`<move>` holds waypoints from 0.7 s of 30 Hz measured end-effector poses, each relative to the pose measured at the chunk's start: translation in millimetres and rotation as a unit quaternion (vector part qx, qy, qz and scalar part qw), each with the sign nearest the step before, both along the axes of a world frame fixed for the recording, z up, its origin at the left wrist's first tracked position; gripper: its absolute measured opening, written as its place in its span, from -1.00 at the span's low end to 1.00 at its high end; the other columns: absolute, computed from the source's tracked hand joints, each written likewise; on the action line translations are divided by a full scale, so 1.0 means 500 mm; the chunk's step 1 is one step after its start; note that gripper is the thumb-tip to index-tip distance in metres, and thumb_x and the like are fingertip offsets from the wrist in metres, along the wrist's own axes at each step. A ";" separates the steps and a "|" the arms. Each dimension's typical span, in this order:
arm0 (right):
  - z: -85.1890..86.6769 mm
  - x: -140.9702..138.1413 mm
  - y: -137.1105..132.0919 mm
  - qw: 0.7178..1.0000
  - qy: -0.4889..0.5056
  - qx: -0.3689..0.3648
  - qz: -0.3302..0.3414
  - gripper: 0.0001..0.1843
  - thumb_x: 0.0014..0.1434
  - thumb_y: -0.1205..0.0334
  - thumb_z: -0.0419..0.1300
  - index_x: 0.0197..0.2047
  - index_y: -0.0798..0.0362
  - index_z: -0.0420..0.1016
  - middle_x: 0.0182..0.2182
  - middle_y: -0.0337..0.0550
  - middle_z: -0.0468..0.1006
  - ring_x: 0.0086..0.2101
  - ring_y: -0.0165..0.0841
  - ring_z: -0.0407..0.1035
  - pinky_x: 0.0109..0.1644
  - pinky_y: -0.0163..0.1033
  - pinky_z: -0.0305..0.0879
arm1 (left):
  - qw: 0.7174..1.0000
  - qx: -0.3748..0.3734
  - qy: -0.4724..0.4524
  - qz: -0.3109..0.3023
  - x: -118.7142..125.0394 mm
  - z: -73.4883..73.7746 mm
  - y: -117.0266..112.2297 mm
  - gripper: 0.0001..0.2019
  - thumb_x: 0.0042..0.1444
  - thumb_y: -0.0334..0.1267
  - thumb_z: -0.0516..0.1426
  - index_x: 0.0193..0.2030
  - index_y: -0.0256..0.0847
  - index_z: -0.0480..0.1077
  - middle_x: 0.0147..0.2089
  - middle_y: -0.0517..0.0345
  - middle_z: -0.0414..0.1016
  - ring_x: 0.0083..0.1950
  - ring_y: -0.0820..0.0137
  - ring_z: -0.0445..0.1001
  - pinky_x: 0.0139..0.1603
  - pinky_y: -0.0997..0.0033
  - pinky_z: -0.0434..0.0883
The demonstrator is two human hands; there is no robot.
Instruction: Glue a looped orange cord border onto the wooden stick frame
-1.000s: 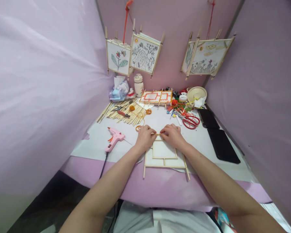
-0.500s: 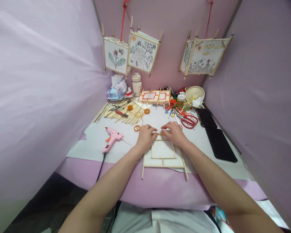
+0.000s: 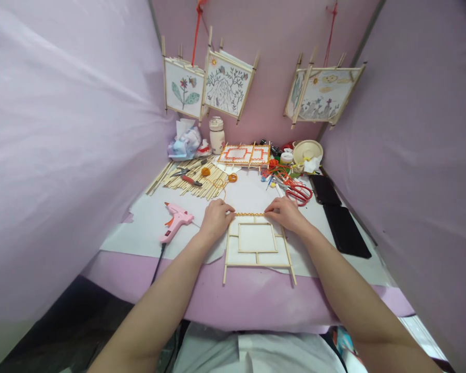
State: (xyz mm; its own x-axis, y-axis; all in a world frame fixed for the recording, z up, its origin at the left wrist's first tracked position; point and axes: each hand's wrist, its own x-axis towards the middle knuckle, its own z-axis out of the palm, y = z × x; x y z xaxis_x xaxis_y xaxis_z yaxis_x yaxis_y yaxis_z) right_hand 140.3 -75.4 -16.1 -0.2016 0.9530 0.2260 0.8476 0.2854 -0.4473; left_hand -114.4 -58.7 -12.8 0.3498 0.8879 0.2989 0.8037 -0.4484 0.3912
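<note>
A wooden stick frame [image 3: 257,243] with white paper panels lies flat near the table's front edge. Along its far bar runs a strip of orange trim [image 3: 249,214]. My left hand [image 3: 216,218] pinches the left end of that trim at the frame's far left corner. At the far right corner my right hand [image 3: 286,213] pinches the other end. Both hands rest on the frame with fingers curled.
A pink glue gun [image 3: 174,220] lies left of my hands. Behind are bamboo sticks [image 3: 194,181], pliers [image 3: 186,176], a finished orange-trimmed frame [image 3: 244,154], red scissors [image 3: 299,192], and two black tablets [image 3: 344,220]. Paper lanterns [image 3: 225,83] hang on the wall.
My hands have moved apart from the middle of the frame's far bar to its two corners, and the orange trim now shows stretched between them.
</note>
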 end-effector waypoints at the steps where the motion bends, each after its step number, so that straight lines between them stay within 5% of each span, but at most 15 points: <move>1: 0.000 -0.004 -0.001 1.000 -0.008 -0.004 0.000 -0.84 0.13 0.22 0.21 -0.35 -0.06 0.65 -0.26 -0.16 0.59 -0.12 -0.20 0.32 -0.08 -0.13 0.03 | 1.000 0.000 0.001 -0.004 0.001 -0.001 0.000 -0.85 0.15 -0.29 0.16 -0.26 -0.19 0.60 -0.24 0.01 0.45 -0.08 0.19 0.38 0.00 0.18 0.31; 11: 0.014 0.049 0.005 0.997 0.055 0.043 -0.011 -0.84 0.12 0.17 0.23 -0.33 -0.01 0.64 -0.28 -0.09 0.59 -0.16 -0.22 0.36 -0.08 -0.16 0.16 | 0.999 0.022 -0.040 -0.005 0.002 -0.002 -0.002 -0.81 0.18 -0.26 0.12 -0.23 -0.22 0.58 -0.24 0.00 0.46 -0.10 0.20 0.39 -0.01 0.19 0.33; 21: 0.013 0.058 0.002 1.000 -0.003 -0.016 0.021 -0.85 0.09 0.24 0.21 -0.40 0.03 0.63 -0.30 -0.12 0.62 -0.22 -0.26 0.39 -0.11 -0.21 0.19 | 0.999 0.016 -0.040 0.002 0.000 -0.010 0.001 -0.82 0.14 -0.32 0.10 -0.30 -0.20 0.56 -0.27 0.03 0.47 -0.11 0.22 0.40 0.00 0.21 0.33</move>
State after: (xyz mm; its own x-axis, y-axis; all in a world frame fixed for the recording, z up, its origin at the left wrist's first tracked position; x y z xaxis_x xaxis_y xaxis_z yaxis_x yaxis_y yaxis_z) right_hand 169.3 -74.5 -9.7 -0.2440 0.9501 0.1944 0.8380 0.3075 -0.4508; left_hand -114.2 -58.2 -17.7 0.3210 0.8782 0.3546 0.7718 -0.4595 0.4394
